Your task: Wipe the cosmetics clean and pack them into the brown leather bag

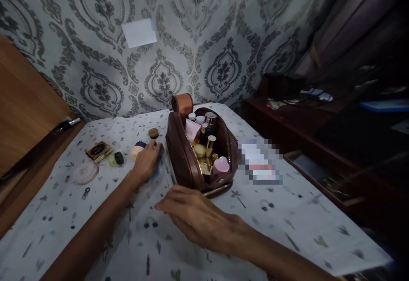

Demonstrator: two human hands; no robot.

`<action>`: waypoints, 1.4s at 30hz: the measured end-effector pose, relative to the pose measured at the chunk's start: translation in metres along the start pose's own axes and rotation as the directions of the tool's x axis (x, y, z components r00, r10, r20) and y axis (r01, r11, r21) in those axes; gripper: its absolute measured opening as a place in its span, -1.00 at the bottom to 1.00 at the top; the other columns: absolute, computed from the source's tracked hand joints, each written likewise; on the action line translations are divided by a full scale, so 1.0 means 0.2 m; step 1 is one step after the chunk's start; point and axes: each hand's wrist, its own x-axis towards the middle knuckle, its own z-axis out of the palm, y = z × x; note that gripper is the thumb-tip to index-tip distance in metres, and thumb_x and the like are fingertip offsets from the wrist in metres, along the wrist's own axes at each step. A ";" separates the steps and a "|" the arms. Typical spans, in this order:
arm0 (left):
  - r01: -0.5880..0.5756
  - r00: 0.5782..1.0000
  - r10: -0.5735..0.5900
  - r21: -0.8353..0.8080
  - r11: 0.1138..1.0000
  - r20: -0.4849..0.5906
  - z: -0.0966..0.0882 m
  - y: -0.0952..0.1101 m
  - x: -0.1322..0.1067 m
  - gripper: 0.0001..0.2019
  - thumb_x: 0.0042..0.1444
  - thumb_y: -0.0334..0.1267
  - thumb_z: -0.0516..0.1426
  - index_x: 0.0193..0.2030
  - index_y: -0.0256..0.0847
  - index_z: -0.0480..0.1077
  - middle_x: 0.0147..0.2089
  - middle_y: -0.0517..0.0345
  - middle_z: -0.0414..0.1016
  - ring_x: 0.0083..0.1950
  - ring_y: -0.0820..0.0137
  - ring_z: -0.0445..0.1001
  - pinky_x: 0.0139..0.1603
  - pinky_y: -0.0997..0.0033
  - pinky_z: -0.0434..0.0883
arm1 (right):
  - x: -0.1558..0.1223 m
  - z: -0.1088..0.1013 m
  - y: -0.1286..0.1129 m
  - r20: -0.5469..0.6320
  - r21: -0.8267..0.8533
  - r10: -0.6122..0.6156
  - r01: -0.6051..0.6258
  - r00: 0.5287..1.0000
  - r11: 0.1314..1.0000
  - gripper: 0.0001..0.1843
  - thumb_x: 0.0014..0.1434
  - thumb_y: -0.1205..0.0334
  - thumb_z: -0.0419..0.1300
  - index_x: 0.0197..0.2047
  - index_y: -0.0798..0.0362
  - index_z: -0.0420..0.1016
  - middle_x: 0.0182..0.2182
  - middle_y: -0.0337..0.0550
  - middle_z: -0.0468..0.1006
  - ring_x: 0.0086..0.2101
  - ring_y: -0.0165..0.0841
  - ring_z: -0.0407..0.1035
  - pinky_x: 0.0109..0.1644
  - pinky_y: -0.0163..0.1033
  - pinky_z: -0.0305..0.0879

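My left hand [148, 159] is left of the brown cosmetic bag [182, 153], its fingers curled down over the cloth. A pale jar with a dark blue lid [139, 148] sits right beside it. A faint bluish, see-through patch shows under that hand, too blurred to name. My right hand [198, 217] is at the bag's near corner, fingers pressed together and pointing left; anything in them is hidden. The bag stands unzipped, holding a pink tube [192, 129], a pink-lidded jar [221, 166], a gold-capped bottle [210, 144] and several other cosmetics.
On the left lie a gold-edged compact [98, 150], a green jar with a black lid [116, 159], a round pale compact [85, 172] and a small gold-brown jar [153, 133]. A pixelated item [260, 161] lies right of the bag. An open drawer [322, 178] juts out at right.
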 end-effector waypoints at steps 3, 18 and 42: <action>0.012 0.991 -0.044 -0.248 0.969 -0.124 -0.03 -0.04 -0.07 -0.73 0.29 -0.24 0.00 0.09 -0.23 0.30 0.06 -0.08 0.32 0.04 0.17 0.41 -0.07 0.23 0.42 | 0.00 0.16 0.02 -0.079 0.254 0.193 -0.168 0.978 0.953 -0.60 0.35 0.33 -0.07 0.19 0.07 0.38 -0.05 -0.04 0.57 -0.09 -0.34 0.49 0.08 -0.29 0.44; 0.060 0.964 -0.252 -0.860 0.507 -0.082 -0.06 -0.06 -0.49 -0.67 0.28 0.01 0.02 -0.19 -0.23 0.39 -0.33 0.19 0.39 -0.29 0.38 0.38 -0.24 0.44 0.34 | 0.25 0.52 0.09 -0.045 0.964 0.664 -0.141 0.746 0.224 -0.32 0.00 -0.04 0.35 0.14 0.05 0.33 -0.06 -0.04 0.55 -0.10 -0.23 0.48 0.02 -0.11 0.45; -0.071 0.992 -0.001 -0.562 0.824 -0.127 0.01 -0.03 -0.57 -0.79 0.26 -0.05 -0.04 -0.24 -0.12 0.24 -0.48 0.35 0.30 -0.47 0.45 0.34 -0.38 0.47 0.26 | 0.19 0.48 0.06 -0.333 0.486 0.418 -0.225 0.845 0.844 -0.77 0.06 0.32 0.31 -0.22 0.05 0.37 -0.19 -0.14 0.40 -0.20 -0.32 0.34 -0.10 -0.21 0.35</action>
